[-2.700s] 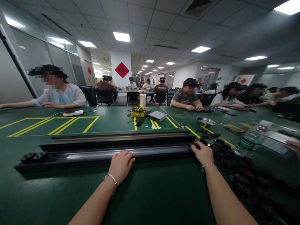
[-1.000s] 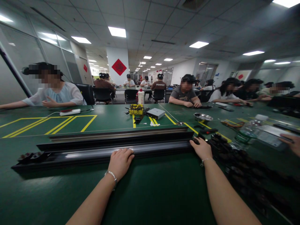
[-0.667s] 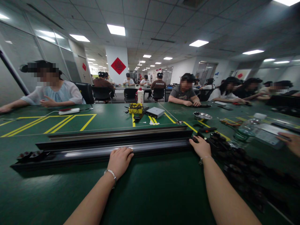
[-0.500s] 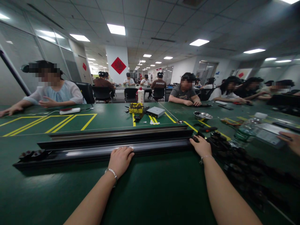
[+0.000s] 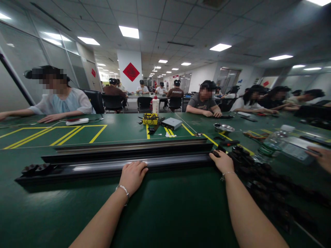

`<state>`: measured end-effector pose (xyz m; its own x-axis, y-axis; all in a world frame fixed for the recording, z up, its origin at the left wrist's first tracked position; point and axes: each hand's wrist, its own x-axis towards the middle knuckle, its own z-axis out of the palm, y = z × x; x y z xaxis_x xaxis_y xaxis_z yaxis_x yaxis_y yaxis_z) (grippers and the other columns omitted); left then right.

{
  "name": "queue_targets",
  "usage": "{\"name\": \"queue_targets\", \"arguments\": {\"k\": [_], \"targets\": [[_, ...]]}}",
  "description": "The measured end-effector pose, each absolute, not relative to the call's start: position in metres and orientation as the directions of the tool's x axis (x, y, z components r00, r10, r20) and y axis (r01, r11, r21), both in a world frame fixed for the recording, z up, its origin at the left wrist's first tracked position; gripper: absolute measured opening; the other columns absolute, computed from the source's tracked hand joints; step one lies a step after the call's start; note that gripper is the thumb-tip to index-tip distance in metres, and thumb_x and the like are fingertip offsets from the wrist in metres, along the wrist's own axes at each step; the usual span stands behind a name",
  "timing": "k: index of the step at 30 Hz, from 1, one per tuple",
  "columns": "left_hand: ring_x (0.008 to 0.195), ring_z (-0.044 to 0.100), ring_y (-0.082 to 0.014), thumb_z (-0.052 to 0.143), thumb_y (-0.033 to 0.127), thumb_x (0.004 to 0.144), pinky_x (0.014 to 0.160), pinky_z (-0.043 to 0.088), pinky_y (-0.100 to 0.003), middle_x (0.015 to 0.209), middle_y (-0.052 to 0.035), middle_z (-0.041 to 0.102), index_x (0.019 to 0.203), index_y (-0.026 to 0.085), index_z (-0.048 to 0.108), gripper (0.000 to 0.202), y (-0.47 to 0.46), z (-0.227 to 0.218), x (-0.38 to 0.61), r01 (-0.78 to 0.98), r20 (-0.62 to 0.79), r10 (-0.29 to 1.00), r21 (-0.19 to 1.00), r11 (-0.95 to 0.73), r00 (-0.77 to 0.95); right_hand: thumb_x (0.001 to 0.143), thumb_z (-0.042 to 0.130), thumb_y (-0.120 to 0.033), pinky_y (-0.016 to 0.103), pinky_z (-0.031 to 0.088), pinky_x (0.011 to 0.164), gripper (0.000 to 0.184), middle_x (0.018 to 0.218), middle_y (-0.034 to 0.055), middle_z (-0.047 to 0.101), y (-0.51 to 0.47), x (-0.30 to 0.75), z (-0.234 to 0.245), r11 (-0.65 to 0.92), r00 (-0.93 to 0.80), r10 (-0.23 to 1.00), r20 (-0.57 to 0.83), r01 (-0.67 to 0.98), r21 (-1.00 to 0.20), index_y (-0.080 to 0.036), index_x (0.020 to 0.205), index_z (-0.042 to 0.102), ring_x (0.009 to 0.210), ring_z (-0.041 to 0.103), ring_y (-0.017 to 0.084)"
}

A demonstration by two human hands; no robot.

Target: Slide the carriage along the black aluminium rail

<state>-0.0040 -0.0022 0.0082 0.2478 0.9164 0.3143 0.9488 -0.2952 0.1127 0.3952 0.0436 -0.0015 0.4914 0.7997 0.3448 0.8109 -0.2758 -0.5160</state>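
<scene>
A long black channel-shaped profile (image 5: 98, 166) with a shiny rounded inner face lies across the green table in front of me. My left hand (image 5: 133, 175) is closed over its near edge at about mid-length, fingers curled on the inner face. At the profile's right end, my right hand (image 5: 222, 161) pinches a small black part (image 5: 216, 153) against the end; the fingers hide most of it. Small black pieces (image 5: 38, 168) sit in the left end of the channel. Directly behind lies another long dark profile (image 5: 134, 147) with a grey strip.
Many black parts (image 5: 269, 182) are heaped to my right. Beyond them stand a plastic bottle (image 5: 272, 144) and a grey box (image 5: 297, 151), near another person's hand (image 5: 322, 156). A metal bowl (image 5: 223, 127), yellow box (image 5: 150, 119) and grey device (image 5: 171, 123) are farther back.
My hands and the profile look the same. The co-worker at the left has lowered a raised hand onto the table.
</scene>
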Motion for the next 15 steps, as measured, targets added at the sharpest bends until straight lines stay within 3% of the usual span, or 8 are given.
{"name": "queue_targets", "arguments": {"k": [15], "targets": [[0.089,0.052,-0.0166,0.034,0.037,0.085,0.076,0.030,-0.032,0.094,-0.0003,0.062,0.095,0.027,0.057,0.027,-0.0023,0.0084,-0.0042,0.946,0.324,0.913,0.124,-0.300,0.247,0.064,0.053,-0.052,0.035,0.033,0.093,0.045,0.117,0.0071,0.054,0.0420,0.4010,-0.0027,-0.271,0.505,0.801,0.322,0.785,-0.558,-0.020,0.092,0.067,0.108,0.047,0.027]]}}
